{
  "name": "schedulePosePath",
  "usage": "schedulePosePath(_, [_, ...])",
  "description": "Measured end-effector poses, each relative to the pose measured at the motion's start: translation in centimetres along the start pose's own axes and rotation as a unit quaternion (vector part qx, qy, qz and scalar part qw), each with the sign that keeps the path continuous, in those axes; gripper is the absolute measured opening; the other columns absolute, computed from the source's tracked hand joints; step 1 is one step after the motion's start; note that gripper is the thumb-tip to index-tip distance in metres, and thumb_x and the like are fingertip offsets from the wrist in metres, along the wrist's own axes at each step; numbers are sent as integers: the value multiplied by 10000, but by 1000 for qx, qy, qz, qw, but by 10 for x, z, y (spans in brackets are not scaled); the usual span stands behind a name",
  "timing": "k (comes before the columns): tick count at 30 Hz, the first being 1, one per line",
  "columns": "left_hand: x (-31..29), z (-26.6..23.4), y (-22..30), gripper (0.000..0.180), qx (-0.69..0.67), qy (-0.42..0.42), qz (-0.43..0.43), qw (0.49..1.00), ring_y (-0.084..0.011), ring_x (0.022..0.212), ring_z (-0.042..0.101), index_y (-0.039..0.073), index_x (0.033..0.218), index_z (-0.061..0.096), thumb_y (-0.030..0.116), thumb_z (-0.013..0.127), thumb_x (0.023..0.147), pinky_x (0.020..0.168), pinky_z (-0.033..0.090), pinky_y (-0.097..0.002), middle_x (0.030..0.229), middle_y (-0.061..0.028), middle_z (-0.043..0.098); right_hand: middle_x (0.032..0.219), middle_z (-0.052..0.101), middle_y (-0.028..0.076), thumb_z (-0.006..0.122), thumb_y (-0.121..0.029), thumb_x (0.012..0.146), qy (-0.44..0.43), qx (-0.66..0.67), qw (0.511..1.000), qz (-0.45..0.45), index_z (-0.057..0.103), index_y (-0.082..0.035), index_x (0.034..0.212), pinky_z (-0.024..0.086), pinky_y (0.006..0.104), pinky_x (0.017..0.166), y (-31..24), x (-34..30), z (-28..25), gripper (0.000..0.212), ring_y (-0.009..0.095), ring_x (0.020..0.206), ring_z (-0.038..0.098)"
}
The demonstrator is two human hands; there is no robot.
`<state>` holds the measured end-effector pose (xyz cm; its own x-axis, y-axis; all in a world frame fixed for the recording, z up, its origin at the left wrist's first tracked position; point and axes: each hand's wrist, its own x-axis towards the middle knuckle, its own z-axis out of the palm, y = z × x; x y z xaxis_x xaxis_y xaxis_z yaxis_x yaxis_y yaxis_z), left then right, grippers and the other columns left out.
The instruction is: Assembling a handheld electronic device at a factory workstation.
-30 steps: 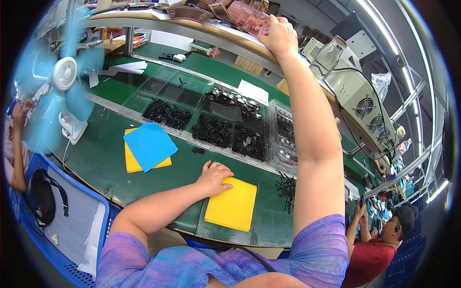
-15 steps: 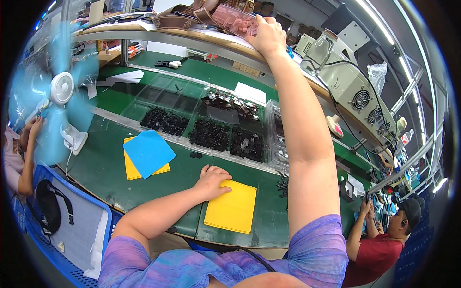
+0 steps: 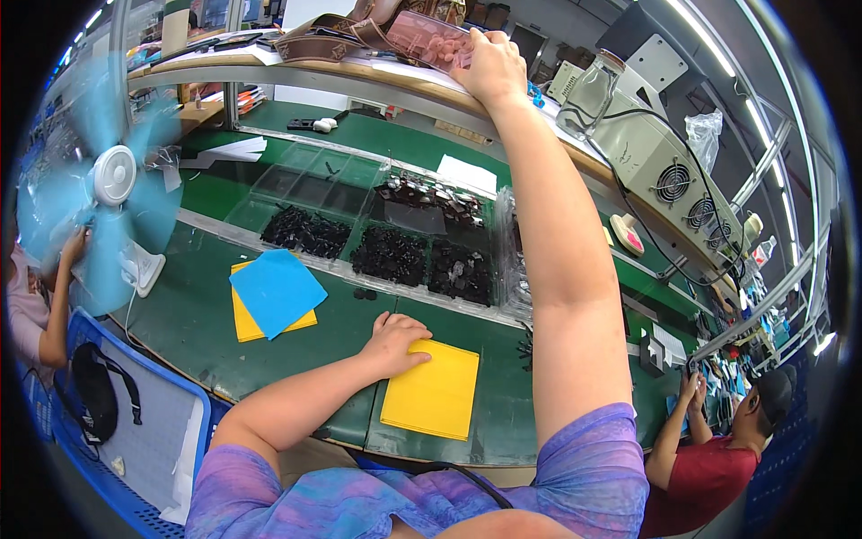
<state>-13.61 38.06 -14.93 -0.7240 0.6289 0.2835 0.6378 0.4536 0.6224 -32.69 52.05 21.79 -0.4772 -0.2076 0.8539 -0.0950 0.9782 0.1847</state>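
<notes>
My right hand [image 3: 494, 67] reaches up to the shelf, its fingers closed around the right end of a clear pinkish plastic box [image 3: 417, 36]. Small pink rubbery pieces [image 3: 449, 49] show through the box's side; my fingertips are partly hidden. Down on the green bench, my left hand [image 3: 395, 346] lies flat with its thumb across the top left corner of a stack of yellow square sheets [image 3: 431, 391]. Farther left, a blue square sheet [image 3: 278, 292] lies askew over another yellow piece [image 3: 247, 319].
Clear divided trays [image 3: 391, 256] of small black parts sit behind my left hand. A spinning blue fan [image 3: 115, 175] and blue crate [image 3: 135, 395] are at left. On the shelf stand a brown patterned bag [image 3: 314, 43], a glass jar [image 3: 588, 94] and a beige machine [image 3: 669, 162]. A co-worker [image 3: 705, 467] sits right.
The view has shifted slightly. My right hand stays at the clear box and my left hand stays on the yellow stack; the person at far left has moved their hands behind the fan.
</notes>
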Motion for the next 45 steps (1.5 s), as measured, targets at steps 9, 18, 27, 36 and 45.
schedulePosePath(9, [0,-2,0,436,1,-10,-4,1000,-250,1304,433,118,1184,683,335,745,810,1175,167,-538,1255,-49,604,1371,524,154,811,-350,671,-11,64,998,1,531,-163,1405,452,431,1049,4,-3,-3,807,341,1251,526])
schedulePosePath(18, [1,0,-1,457,2,-13,-5,1000,-251,1310,427,115,1205,671,337,745,813,1177,167,-540,1259,-51,599,1367,512,137,791,-315,735,43,61,997,-37,534,-156,1381,429,450,1032,-1,-8,-12,713,322,1257,506])
schedulePosePath(27, [-5,-3,-1,565,34,-3,7,999,-288,1333,394,103,1265,634,367,766,784,1172,168,-552,1321,-84,548,1330,514,106,735,-144,728,158,184,938,-249,593,-176,1253,361,457,981,-23,-127,-55,545,310,1196,497])
schedulePosePath(36, [-1,7,-6,450,58,23,12,998,-294,1221,436,129,1079,705,386,816,727,1125,219,-538,1142,-76,558,1281,585,73,681,-177,753,-133,252,917,-279,641,-168,1194,394,431,988,-26,-379,-86,443,253,1193,558])
schedulePosePath(45, [2,0,-1,311,61,4,15,998,-291,1221,444,148,988,710,328,799,751,1122,223,-540,1073,-60,595,1303,575,127,744,-239,816,-284,317,905,9,568,-74,1303,362,458,1035,-9,-443,-64,544,296,1226,531])
